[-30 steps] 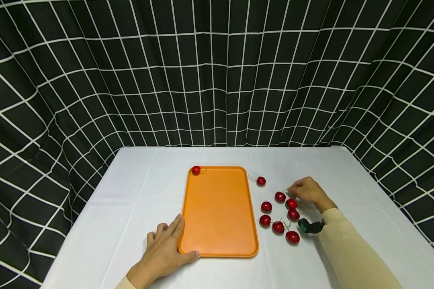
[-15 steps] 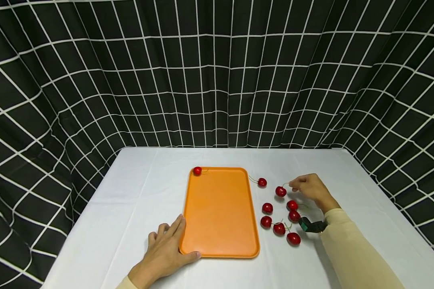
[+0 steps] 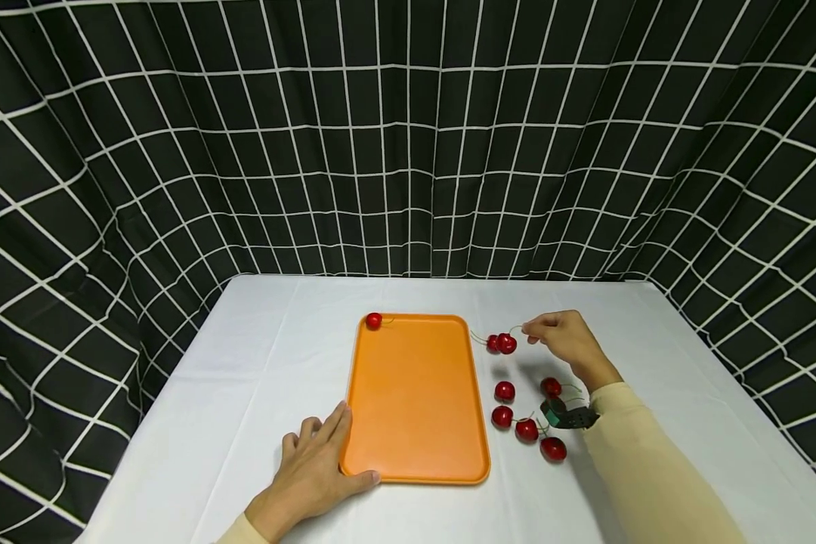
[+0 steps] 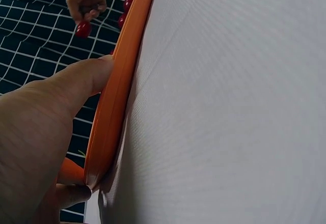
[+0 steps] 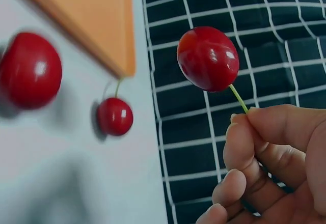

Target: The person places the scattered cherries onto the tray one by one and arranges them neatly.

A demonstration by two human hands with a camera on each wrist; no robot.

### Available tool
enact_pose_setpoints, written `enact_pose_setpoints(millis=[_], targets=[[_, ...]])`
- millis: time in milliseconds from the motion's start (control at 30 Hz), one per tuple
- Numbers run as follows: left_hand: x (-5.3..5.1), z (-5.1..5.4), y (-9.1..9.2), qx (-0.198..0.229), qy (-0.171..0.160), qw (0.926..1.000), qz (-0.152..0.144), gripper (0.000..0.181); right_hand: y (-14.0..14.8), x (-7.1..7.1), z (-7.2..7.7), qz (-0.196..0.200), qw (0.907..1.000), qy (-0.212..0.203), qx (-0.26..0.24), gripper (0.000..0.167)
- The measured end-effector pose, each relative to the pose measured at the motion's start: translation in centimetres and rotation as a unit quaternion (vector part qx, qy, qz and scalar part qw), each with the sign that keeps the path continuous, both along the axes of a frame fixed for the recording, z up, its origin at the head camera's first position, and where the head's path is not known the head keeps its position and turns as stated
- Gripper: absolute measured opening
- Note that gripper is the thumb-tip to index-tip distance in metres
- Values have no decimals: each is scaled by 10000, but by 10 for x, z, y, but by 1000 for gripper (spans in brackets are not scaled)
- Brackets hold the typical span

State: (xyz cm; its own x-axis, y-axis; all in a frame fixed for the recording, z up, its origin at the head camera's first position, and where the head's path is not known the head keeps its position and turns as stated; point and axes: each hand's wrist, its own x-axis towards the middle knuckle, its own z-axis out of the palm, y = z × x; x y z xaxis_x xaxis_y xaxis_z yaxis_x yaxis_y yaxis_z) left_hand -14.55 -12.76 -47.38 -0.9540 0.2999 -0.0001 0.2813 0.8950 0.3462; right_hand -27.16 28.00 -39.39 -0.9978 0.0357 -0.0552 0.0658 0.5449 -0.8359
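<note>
My right hand point(image 3: 566, 341) pinches the thin stem of a red cherry point(image 3: 506, 344) between thumb and index finger. In the right wrist view the held cherry point(image 5: 208, 58) hangs off the table surface at the end of its green stem. In the head view it overlaps another cherry point(image 3: 493, 344) lying behind it. An orange tray point(image 3: 418, 400) lies flat at the middle of the table. At its near left corner rests my left hand point(image 3: 313, 462), fingers along the left side and thumb on the front rim. One cherry point(image 3: 374, 321) sits in the tray's far left corner.
Several more cherries, including one near the front point(image 3: 553, 449), lie on the white tablecloth point(image 3: 245, 363) right of the tray. One is partly behind the black wrist camera point(image 3: 567, 415). A dark curtain point(image 3: 408, 151) with white grid lines encloses the back and sides.
My right hand has lifted a cherry by its stem from the group and carried it up and left, towards the tray's far right side. The left hand and tray stay put.
</note>
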Motion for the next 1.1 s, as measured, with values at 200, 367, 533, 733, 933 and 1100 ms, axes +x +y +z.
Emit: enact_pose_setpoints(millis=[200,367,533,733,933,1100], targets=[[-1,1,1,33,-4,10000,-37,112,-25,-7,6,-40,9997,163,-164,26],[-1,0,1,44,-16,10000,-40,112,-48,-13,7,-192,9993,146,-296,28],[-2,0,0,19,-22,10000,-36,112,-71,-17,6,-507,9964,40,-681,28],[-2,0,-1,3,-25,10000,-77,112,-100,-21,1,-984,9869,19,-1279,28],[-1,0,0,12,-32,10000,-67,111,-126,-23,-7,-1238,9753,99,-1825,25],[-1,0,0,25,9,10000,-47,110,-144,-26,-18,-1489,9620,-9,-2287,24]])
